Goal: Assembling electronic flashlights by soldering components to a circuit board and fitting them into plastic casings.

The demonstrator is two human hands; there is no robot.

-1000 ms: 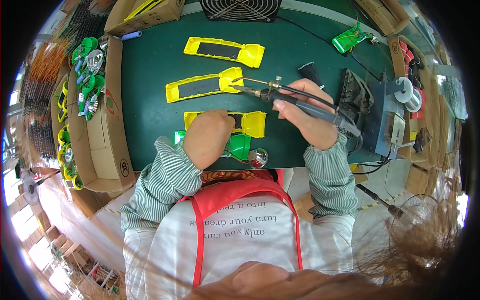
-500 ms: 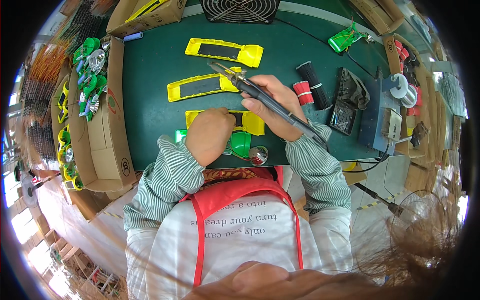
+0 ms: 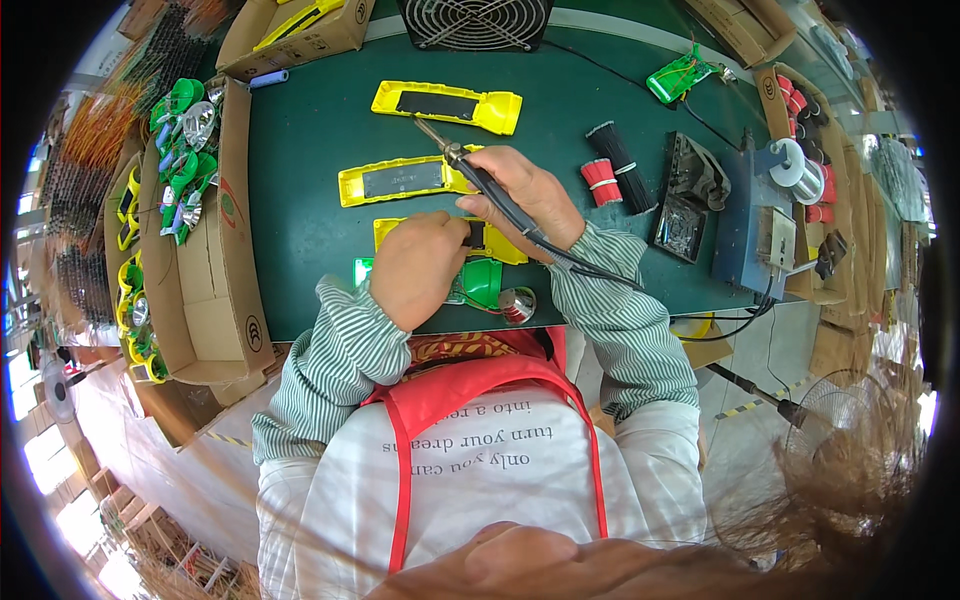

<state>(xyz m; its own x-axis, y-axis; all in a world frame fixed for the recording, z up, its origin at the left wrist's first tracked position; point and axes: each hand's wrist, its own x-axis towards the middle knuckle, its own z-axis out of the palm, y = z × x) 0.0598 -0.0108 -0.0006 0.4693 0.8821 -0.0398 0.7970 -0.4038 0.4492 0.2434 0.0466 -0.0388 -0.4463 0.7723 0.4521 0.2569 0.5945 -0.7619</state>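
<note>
Directly beneath the bent fingers of the left hand (image 3: 420,265), the nearest yellow case (image 3: 502,247), long axis running left to right, tilted slightly toward the body at the right end. Covered over much of its left half by the left hand, so nearer to that one, yet close to the right hand (image 3: 525,195) at the wide end. Cannot tell whether pinching or merely pressing with the left fingertips, hidden behind the knuckles. Closed around a soldering iron (image 3: 496,194) with the right fingers; pointed ahead and leftward of them, toward the far yellow case (image 3: 440,103) and away from the nearest one. Partly under the left hand, on the body side, a green housing (image 3: 483,283), with a shiny reflector (image 3: 517,305) at its right. Just beyond the left fingers, the middle yellow case (image 3: 403,180). Right of the right fingers, a red wire bundle (image 3: 601,182) beside a black wire bundle (image 3: 624,168); farther right, a spool of silvery wire (image 3: 797,170). Well left of the left fingers, a cardboard box (image 3: 205,300).
</note>
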